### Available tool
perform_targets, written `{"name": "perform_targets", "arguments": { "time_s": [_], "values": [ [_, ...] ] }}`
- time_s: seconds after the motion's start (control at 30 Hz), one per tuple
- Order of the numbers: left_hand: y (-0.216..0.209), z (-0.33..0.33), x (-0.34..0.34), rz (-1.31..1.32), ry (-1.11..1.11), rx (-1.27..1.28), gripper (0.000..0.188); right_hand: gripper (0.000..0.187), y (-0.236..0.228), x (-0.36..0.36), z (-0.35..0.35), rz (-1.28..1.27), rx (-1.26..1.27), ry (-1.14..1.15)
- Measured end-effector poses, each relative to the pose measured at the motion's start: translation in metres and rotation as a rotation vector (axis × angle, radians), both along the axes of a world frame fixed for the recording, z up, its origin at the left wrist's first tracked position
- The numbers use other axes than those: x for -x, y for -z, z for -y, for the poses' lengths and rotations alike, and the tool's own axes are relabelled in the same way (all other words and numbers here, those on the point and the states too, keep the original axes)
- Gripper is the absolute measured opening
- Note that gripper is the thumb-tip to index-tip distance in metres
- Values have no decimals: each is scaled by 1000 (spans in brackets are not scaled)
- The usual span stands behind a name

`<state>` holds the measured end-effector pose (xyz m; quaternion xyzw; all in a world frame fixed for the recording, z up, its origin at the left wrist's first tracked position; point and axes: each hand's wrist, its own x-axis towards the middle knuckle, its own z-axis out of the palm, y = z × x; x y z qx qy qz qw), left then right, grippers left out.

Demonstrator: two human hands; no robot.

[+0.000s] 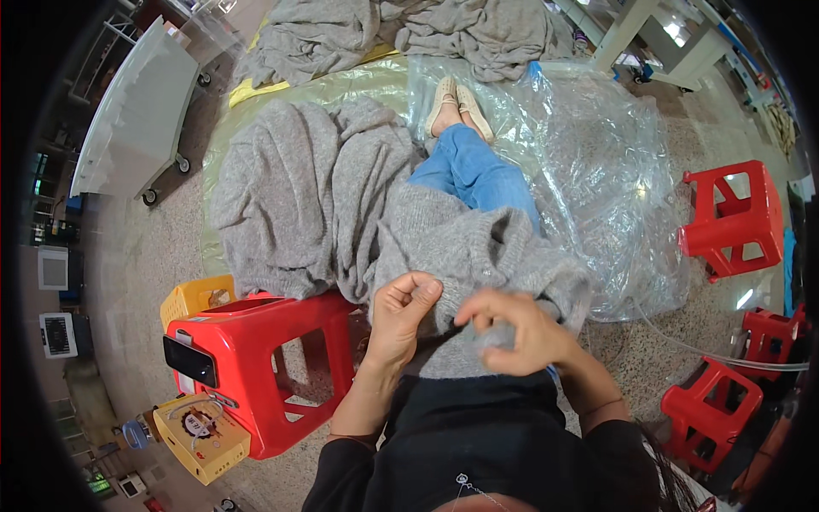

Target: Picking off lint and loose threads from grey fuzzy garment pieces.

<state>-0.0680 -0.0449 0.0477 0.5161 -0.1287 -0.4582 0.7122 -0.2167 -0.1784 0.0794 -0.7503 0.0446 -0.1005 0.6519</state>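
A grey knitted garment (435,235) lies bunched across my lap. My left hand (403,311) pinches a bit of its knit between thumb and fingertips. Just to the right, my right hand (520,333) hovers over the same garment, fingers bent and smeared by motion. Whether anything thin sits in those fingers cannot be made out. To the left, more grey knitwear (286,192) hangs in folds, its lower edge resting against a red plastic stool (247,333).
A dark phone (189,360), a yellow basket (196,299) and a yellow box (205,435) are at the red stool. Clear plastic sheeting (597,162) covers the floor ahead, with another grey knit pile (478,34) beyond. More red stools (735,220) stand right; a white wheeled cart (136,111) stands far left.
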Motion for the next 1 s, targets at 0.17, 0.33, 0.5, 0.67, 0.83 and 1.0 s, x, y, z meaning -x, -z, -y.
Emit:
{"name": "perform_targets", "arguments": {
  "time_s": [0.17,0.33,0.5,0.67,0.83,1.0],
  "values": [
    [3,-2,4,-55,38,-73,10,19,15,-24,-3,-71,-130,282],
    [5,-5,-2,-102,128,-40,16,13,21,-27,-6,-98,-69,325],
    [6,-4,-2,-105,162,-76,19,11,28,-31,-13,-54,-110,449],
    [9,-2,2,-106,55,-89,17,10,28,-32,-12,-95,-13,414],
    [22,2,0,261,-104,-28,12,8,19,-30,-11,-50,383,316],
    [9,-1,-3,419,-86,-110,13,11,11,-32,-7,-91,575,231]
  ]
}}
